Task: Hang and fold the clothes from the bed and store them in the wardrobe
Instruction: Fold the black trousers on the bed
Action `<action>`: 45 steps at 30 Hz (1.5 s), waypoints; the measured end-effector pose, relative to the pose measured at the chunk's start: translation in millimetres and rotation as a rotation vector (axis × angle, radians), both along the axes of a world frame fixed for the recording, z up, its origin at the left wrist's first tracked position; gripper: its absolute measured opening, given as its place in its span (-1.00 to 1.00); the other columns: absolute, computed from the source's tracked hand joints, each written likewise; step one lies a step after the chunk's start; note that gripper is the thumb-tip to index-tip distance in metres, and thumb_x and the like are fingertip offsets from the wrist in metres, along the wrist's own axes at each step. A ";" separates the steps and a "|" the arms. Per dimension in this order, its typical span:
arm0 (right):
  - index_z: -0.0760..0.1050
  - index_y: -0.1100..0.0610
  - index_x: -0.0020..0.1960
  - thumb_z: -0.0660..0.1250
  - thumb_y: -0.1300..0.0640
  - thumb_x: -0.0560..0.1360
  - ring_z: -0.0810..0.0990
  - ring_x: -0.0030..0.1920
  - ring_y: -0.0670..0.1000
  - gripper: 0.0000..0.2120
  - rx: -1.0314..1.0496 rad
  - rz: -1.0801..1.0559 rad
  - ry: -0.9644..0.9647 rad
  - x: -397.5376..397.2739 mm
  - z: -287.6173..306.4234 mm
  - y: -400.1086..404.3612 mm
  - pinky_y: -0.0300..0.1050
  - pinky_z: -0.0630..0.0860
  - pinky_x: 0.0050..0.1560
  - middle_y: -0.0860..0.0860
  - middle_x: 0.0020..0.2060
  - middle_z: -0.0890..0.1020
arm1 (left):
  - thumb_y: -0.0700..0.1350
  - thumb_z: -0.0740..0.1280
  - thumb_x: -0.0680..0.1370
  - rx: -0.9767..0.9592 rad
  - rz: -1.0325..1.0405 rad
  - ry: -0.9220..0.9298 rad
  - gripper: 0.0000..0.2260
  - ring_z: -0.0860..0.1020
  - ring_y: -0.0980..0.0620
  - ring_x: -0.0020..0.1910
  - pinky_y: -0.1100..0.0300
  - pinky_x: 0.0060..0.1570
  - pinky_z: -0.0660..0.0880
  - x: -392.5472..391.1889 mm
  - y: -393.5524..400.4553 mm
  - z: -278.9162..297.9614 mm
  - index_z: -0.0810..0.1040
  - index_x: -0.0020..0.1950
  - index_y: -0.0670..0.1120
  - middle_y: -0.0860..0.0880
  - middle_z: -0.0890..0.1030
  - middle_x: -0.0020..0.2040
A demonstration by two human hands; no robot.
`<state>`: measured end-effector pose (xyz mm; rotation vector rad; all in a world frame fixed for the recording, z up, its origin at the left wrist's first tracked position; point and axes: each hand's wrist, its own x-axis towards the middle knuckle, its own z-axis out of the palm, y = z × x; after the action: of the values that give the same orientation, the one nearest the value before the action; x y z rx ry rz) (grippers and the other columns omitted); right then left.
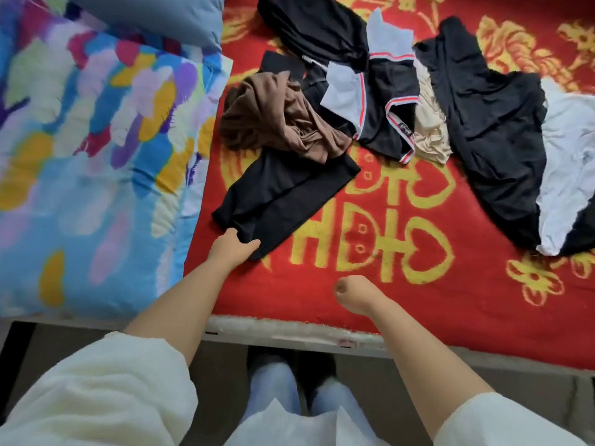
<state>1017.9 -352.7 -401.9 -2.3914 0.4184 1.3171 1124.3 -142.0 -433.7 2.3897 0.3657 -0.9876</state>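
Observation:
Several clothes lie on the red bed cover [402, 284]. Nearest me is a black garment [283, 194] spread flat, with a crumpled brown garment [277, 117] on its far end. My left hand [233, 247] pinches the near corner of the black garment. My right hand [352, 296] hovers over the cover near the bed's front edge, fingers curled in, holding nothing. Further back lie a black-and-white top with red stripes [370, 101], a beige piece [429, 130], a large black garment [495, 130] and a white one [570, 162].
A multicoloured quilt [90, 149] fills the left of the bed, with a blue pillow [154, 14] behind it. Another black pile [309, 24] sits at the back. The bed's front edge [289, 333] runs just before my legs.

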 end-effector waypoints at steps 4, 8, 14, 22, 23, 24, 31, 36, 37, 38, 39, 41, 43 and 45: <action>0.46 0.25 0.20 0.08 0.19 0.58 0.51 0.13 0.12 -0.70 0.045 -0.020 0.054 22.1 -46.4 -1.3 0.01 0.48 0.15 0.14 0.14 0.55 | 0.03 0.36 0.49 -0.100 0.421 0.161 -0.39 0.44 -0.20 0.23 -0.02 0.11 0.50 24.5 -13.7 -66.0 0.22 0.39 -0.26 -0.22 0.37 0.33; 0.44 0.24 0.24 0.08 0.17 0.60 0.48 0.19 0.10 -0.70 0.069 -0.034 0.112 22.8 -78.5 -5.6 -0.05 0.44 0.17 0.13 0.19 0.53 | -0.06 0.21 0.58 -0.013 0.409 0.115 -0.58 0.43 -0.23 0.25 0.01 0.23 0.39 23.8 -12.8 -114.6 0.33 0.36 -0.27 -0.25 0.42 0.31; 0.41 0.24 0.28 0.08 0.16 0.60 0.45 0.24 0.10 -0.68 0.033 -0.024 0.212 13.1 -81.3 -20.8 -0.08 0.40 0.19 0.13 0.24 0.50 | -0.29 0.08 0.53 -0.228 0.713 -0.159 -0.73 0.46 -0.17 -0.02 0.21 -0.11 0.33 28.0 -10.7 -87.5 0.43 0.16 -0.34 -0.16 0.49 -0.05; 0.39 0.25 0.32 0.08 0.16 0.61 0.46 0.25 0.12 -0.66 0.107 -0.157 -0.066 56.3 -6.8 -31.6 -0.07 0.38 0.20 0.16 0.27 0.49 | -0.35 0.03 0.19 -0.980 0.617 -0.109 -0.73 0.39 0.15 -0.50 0.38 -0.46 0.25 40.8 -20.2 66.4 0.46 -0.34 -0.11 0.11 0.45 -0.54; 0.39 0.25 0.31 0.08 0.16 0.60 0.48 0.23 0.13 -0.67 0.127 -0.200 -0.118 58.7 2.4 -32.8 -0.05 0.40 0.18 0.17 0.24 0.50 | -0.37 0.02 0.24 -0.987 0.520 -0.124 -0.70 0.36 0.19 -0.55 0.40 -0.50 0.23 39.3 -23.5 86.7 0.48 -0.41 -0.08 0.14 0.42 -0.58; 0.39 0.23 0.31 0.09 0.16 0.60 0.51 0.18 0.13 -0.68 0.149 -0.251 -0.172 59.7 11.9 -34.0 -0.03 0.43 0.13 0.17 0.22 0.52 | -0.38 0.02 0.28 -0.989 0.433 -0.132 -0.66 0.34 0.23 -0.60 0.43 -0.54 0.21 36.8 -23.7 104.8 0.49 -0.48 -0.07 0.14 0.40 -0.61; -0.02 0.05 0.50 0.27 0.05 0.53 0.54 0.01 0.07 -0.33 0.182 -0.209 -0.506 72.3 69.0 -21.0 -0.16 0.48 -0.19 0.09 0.34 0.38 | -0.16 0.35 -0.13 -1.232 0.320 -0.073 -0.60 0.59 0.07 -0.45 0.36 -0.44 0.48 12.9 8.5 197.9 0.69 -0.33 -0.13 -0.03 0.63 -0.41; 0.22 0.06 0.42 0.34 -0.03 0.46 0.41 0.26 0.18 -0.40 0.118 0.061 -0.430 63.9 67.2 23.1 -0.05 0.42 0.14 0.13 0.29 0.40 | -0.10 0.51 -0.11 -1.221 0.232 -0.162 -0.60 0.58 0.05 -0.46 0.34 -0.45 0.49 -16.3 11.3 246.3 0.68 -0.30 -0.16 -0.07 0.61 -0.42; 0.35 0.07 0.31 0.28 -0.02 0.49 0.48 0.17 0.18 -0.58 0.106 0.063 -0.395 60.4 62.0 31.6 -0.07 0.45 0.01 0.13 0.20 0.49 | -0.15 0.43 -0.05 -1.203 0.258 -0.196 -0.69 0.57 0.06 -0.49 0.35 -0.47 0.47 -21.1 12.5 249.7 0.67 -0.34 -0.16 -0.07 0.59 -0.45; 0.46 0.10 0.16 0.21 0.01 0.53 0.54 0.06 0.17 -0.74 0.117 0.033 -0.362 57.2 58.8 37.7 -0.10 0.43 -0.12 0.11 0.06 0.57 | -0.15 0.36 0.01 -1.187 0.281 -0.234 -0.77 0.55 0.07 -0.51 0.36 -0.48 0.46 -26.0 14.4 253.9 0.65 -0.38 -0.15 -0.06 0.57 -0.48; 0.49 0.13 -0.03 0.16 0.05 0.55 0.56 -0.08 0.15 -0.81 0.142 -0.018 -0.337 57.4 60.5 41.8 -0.13 0.39 -0.21 0.09 -0.11 0.59 | -0.13 0.33 0.05 -1.169 0.302 -0.277 -0.80 0.54 0.08 -0.52 0.37 -0.49 0.45 -31.9 18.1 260.1 0.64 -0.40 -0.14 -0.04 0.56 -0.49; 0.40 0.14 -0.29 0.12 0.13 0.56 0.49 -0.31 0.08 -0.74 0.136 -0.098 -0.338 64.8 73.3 36.9 -0.16 0.31 -0.36 0.02 -0.35 0.48 | -0.10 0.33 0.08 -1.131 0.332 -0.349 -0.85 0.53 0.09 -0.51 0.36 -0.47 0.45 -40.9 29.3 269.1 0.62 -0.43 -0.11 -0.02 0.55 -0.49; 0.47 0.18 -0.21 0.13 0.15 0.56 0.53 -0.26 0.13 -0.76 0.073 -0.082 -0.448 83.8 96.7 20.4 -0.16 0.31 -0.38 0.06 -0.33 0.50 | -0.12 0.36 0.11 -1.058 0.374 -0.417 -0.88 0.53 0.10 -0.50 0.36 -0.46 0.45 -44.0 39.3 276.6 0.60 -0.41 -0.11 0.00 0.55 -0.48; 0.55 0.24 -0.01 0.15 0.16 0.57 0.56 0.00 0.22 -0.76 0.041 -0.080 -0.604 108.9 127.9 4.0 -0.09 0.38 -0.18 0.22 -0.10 0.59 | -0.18 0.37 0.20 -0.942 0.421 -0.508 -0.88 0.55 0.11 -0.46 0.34 -0.41 0.48 -38.0 47.4 283.6 0.55 -0.29 -0.16 0.02 0.58 -0.45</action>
<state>1126.8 -348.7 -274.1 -2.5481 0.2980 0.5131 1086.3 -94.7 -150.1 1.5152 0.1408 -0.2255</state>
